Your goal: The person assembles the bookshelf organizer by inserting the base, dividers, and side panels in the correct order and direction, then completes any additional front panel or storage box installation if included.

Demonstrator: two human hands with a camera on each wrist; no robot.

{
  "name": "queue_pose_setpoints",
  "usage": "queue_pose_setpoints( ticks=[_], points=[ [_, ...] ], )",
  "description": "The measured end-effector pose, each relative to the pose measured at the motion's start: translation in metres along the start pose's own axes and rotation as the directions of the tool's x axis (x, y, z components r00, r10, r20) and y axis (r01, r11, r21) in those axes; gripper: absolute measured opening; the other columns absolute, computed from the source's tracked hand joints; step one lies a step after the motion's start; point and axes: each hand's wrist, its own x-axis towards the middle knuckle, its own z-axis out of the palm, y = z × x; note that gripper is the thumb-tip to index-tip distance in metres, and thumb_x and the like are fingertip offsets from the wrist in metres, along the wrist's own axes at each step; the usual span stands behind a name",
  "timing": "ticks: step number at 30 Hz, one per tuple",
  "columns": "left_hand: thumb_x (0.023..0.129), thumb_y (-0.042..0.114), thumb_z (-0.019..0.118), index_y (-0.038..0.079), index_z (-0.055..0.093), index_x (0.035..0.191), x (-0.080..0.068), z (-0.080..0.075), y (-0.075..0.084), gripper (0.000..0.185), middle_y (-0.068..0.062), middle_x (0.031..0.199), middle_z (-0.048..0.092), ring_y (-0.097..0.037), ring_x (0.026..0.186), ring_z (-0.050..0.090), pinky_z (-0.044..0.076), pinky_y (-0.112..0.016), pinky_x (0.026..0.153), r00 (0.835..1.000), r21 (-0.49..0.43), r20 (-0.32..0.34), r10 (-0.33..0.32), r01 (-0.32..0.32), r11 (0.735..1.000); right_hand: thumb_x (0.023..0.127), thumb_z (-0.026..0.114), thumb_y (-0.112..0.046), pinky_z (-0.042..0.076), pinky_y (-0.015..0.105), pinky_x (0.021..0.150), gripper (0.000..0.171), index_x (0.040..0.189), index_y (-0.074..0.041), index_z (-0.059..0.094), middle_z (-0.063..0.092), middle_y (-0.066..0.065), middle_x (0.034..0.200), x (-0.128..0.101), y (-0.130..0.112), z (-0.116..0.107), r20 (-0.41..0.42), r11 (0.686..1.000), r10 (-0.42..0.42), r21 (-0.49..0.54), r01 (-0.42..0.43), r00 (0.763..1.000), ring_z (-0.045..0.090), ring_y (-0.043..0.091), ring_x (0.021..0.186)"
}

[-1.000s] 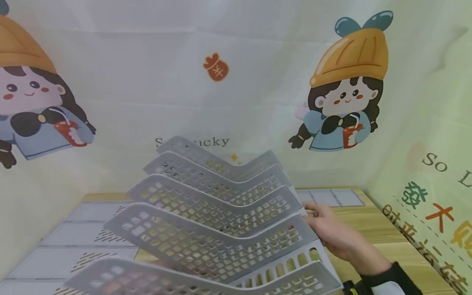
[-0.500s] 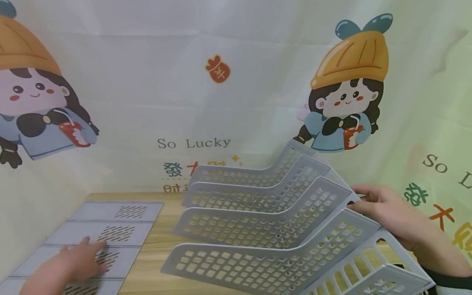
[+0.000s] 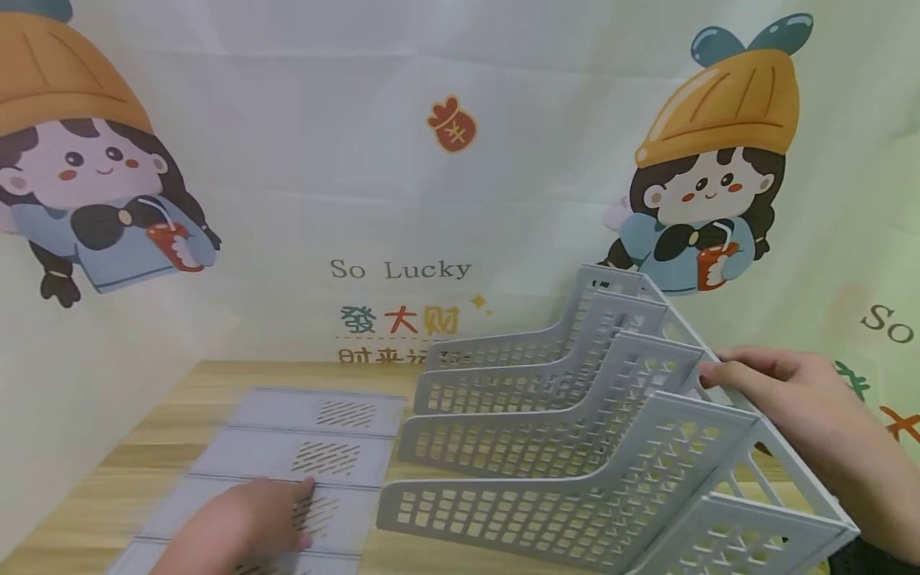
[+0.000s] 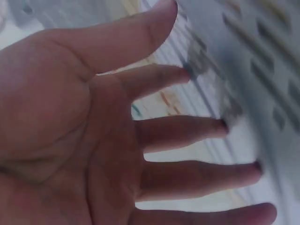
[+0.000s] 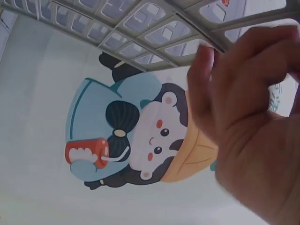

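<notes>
Grey slotted rack [image 3: 647, 455] at 5 o'clock in head view, L-shaped dividers running toward 9, tall ends at its back edge, where the right hand [image 3: 812, 431] at 4 o'clock has its grip pinching that edge, fingers curled. Flat grey slotted panel [image 3: 251, 451] at 7–8 o'clock on the wood-grain table [image 3: 129, 479], left hand [image 3: 244, 519] over it, grip spread, fingertips at its surface, wrist view blurred. Pale backdrop [image 3: 532, 160] behind, cartoon figures at 10 and 2, red pouch [image 3: 453, 124] at 12.
</notes>
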Motion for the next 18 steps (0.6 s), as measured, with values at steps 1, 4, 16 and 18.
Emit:
queue_pose_setpoints(
  ticks=[1,4,16,18],
  points=[
    [0.086,0.035,0.086,0.006,0.057,0.152,-0.003,0.003,0.008,0.077,-0.034,0.145,0.06,-0.058,0.136,0.054,0.041,-0.076,0.111,1.0,0.006,-0.014,0.015,-0.015,1.0,0.107,0.057,-0.054,0.059,0.04,0.083,0.062,0.148,-0.008,0.06,0.075,0.004,0.121,0.0,-0.002,0.004,0.004,1.0,0.011,0.025,-0.011,1.0,0.07,0.021,0.105],
    [0.081,0.031,0.09,0.014,0.066,0.145,-0.013,0.013,0.028,0.07,-0.024,0.134,0.07,-0.05,0.126,0.064,0.047,-0.075,0.105,0.998,0.026,-0.056,0.024,-0.022,0.999,0.106,0.059,-0.054,0.063,0.039,0.084,0.07,0.159,-0.01,0.046,0.073,0.004,0.129,0.001,-0.003,0.015,-0.011,0.995,-0.036,0.089,0.037,0.999,0.073,0.02,0.107],
    [0.065,0.033,0.101,0.023,0.074,0.132,-0.015,0.015,0.043,0.073,-0.007,0.125,0.072,-0.036,0.119,0.066,0.054,-0.066,0.102,0.952,0.016,-0.156,0.263,-0.264,0.964,0.114,0.042,-0.008,0.046,0.011,0.088,0.033,0.089,0.0,0.062,0.062,-0.008,0.151,0.013,0.01,0.039,-0.16,0.743,-0.594,0.265,0.614,0.788,0.055,0.003,0.134],
    [0.065,0.036,0.102,0.025,0.067,0.144,-0.011,0.017,0.043,0.087,-0.015,0.149,0.06,-0.05,0.139,0.053,0.048,-0.075,0.105,0.962,-0.016,-0.101,0.255,-0.258,0.966,0.116,0.035,-0.011,0.044,0.015,0.085,0.037,0.085,-0.001,0.053,0.065,-0.008,0.145,0.014,0.012,0.037,-0.137,0.741,-0.605,0.261,0.618,0.784,0.057,0.004,0.129]
  ],
)
